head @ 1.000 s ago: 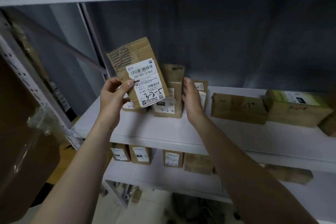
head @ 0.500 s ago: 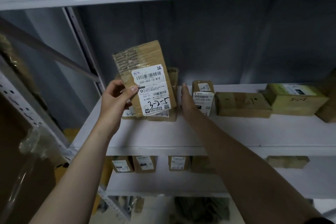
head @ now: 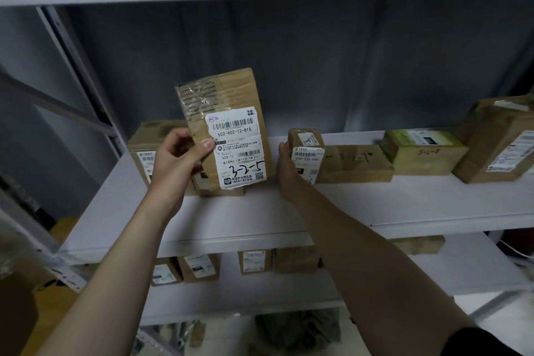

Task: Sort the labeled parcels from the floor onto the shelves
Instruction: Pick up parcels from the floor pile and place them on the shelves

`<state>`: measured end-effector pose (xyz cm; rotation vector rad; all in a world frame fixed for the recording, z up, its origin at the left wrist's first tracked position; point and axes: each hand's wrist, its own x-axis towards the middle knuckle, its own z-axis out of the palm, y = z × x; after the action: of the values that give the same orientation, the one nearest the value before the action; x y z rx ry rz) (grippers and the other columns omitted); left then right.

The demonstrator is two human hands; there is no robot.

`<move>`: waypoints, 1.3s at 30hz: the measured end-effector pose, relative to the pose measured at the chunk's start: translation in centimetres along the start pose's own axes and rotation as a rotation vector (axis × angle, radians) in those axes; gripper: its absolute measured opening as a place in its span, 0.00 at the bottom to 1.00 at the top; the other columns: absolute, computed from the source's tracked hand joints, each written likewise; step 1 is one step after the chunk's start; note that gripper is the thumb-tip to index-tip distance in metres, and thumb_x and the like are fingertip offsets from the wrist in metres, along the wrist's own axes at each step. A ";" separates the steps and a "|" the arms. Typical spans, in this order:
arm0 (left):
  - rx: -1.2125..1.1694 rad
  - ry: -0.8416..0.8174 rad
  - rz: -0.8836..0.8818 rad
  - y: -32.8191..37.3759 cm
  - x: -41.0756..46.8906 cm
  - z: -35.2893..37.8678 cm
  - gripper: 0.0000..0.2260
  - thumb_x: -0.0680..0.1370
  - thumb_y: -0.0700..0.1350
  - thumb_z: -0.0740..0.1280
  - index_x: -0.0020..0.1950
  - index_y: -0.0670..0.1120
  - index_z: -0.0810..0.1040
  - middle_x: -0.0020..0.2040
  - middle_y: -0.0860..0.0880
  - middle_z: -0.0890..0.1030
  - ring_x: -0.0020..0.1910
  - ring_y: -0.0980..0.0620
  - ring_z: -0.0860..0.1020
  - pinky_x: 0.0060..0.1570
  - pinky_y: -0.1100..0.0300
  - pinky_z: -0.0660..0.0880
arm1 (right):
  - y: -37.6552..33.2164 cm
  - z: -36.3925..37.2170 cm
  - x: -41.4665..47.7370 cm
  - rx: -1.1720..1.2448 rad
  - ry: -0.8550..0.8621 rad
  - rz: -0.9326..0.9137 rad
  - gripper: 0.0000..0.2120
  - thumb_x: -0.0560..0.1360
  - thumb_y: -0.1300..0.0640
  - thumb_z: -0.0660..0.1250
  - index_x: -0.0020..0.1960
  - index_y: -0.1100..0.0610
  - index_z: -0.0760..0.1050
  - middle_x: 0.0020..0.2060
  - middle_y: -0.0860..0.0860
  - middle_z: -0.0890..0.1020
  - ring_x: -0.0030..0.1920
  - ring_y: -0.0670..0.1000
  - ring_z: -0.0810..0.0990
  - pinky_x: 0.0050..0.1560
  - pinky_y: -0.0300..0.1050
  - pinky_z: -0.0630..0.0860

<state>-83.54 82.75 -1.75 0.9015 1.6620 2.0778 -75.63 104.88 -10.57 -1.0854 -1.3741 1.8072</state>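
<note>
Mid shelf (head: 404,202), frame centre: we see R hand (head: 286,166) flat against small parcel (head: 307,157), now pushed right, gap opened for 3-2-5 parcel (head: 231,113) gripped aloft by L hand (head: 176,162).

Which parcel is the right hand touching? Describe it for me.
On the white middle shelf, look just right of the raised parcel in the left hand. There a small brown parcel stands on end, unlike the flat boxes to its right.

I read 502-602-12-B15, 602-12 and handwritten 3-2-5 on the held parcel (head: 228,130). Small box (head: 307,153) label: 220-220-C40.
</note>
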 end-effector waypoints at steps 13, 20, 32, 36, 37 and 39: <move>0.000 -0.036 -0.073 -3.5 -1.8 3.6 0.18 0.67 0.48 0.80 0.52 0.49 0.78 0.49 0.47 0.85 0.49 0.49 0.84 0.54 0.44 0.80 | -0.2 -4.4 -1.2 0.058 -0.338 0.087 0.33 0.87 0.38 0.47 0.76 0.61 0.71 0.72 0.63 0.76 0.73 0.64 0.74 0.76 0.65 0.67; 0.115 -0.100 -0.125 -6.8 -3.2 4.0 0.27 0.63 0.51 0.82 0.54 0.42 0.76 0.56 0.34 0.80 0.58 0.37 0.79 0.67 0.33 0.72 | 0.5 -7.6 -4.5 0.096 -0.186 -0.136 0.29 0.85 0.37 0.49 0.47 0.43 0.88 0.51 0.52 0.89 0.54 0.55 0.88 0.50 0.50 0.85; 0.288 -0.106 -0.117 -13.0 -2.6 5.7 0.18 0.73 0.41 0.79 0.55 0.49 0.74 0.63 0.48 0.81 0.56 0.66 0.79 0.50 0.74 0.74 | 4.2 -10.2 -6.2 -0.280 0.111 -0.639 0.09 0.84 0.58 0.60 0.50 0.48 0.77 0.35 0.41 0.82 0.34 0.39 0.79 0.34 0.33 0.74; 0.298 -0.068 -0.149 -13.7 -2.7 5.4 0.18 0.72 0.43 0.80 0.51 0.53 0.73 0.51 0.53 0.82 0.48 0.68 0.80 0.45 0.72 0.76 | 5.8 -10.1 -7.8 -0.460 -0.224 -0.872 0.13 0.83 0.53 0.61 0.41 0.51 0.78 0.29 0.43 0.80 0.27 0.41 0.78 0.30 0.35 0.74; 0.297 -0.073 -0.154 -13.8 -2.8 5.4 0.17 0.72 0.43 0.80 0.51 0.53 0.73 0.50 0.54 0.82 0.47 0.69 0.80 0.44 0.72 0.76 | 6.2 -9.6 -8.0 -0.490 -0.307 -0.853 0.14 0.83 0.52 0.61 0.42 0.51 0.81 0.30 0.42 0.82 0.27 0.41 0.80 0.30 0.34 0.75; 0.288 -0.084 -0.149 -13.8 -3.0 5.3 0.16 0.72 0.42 0.79 0.51 0.52 0.74 0.48 0.59 0.83 0.47 0.69 0.80 0.43 0.73 0.75 | 6.5 -8.5 -8.0 -0.488 -0.376 -0.731 0.15 0.83 0.49 0.62 0.47 0.52 0.84 0.37 0.44 0.87 0.31 0.44 0.84 0.32 0.39 0.80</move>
<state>-79.66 88.52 -15.09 0.9042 1.9513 1.7086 -64.30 100.22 -15.95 -0.3413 -2.1567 1.1834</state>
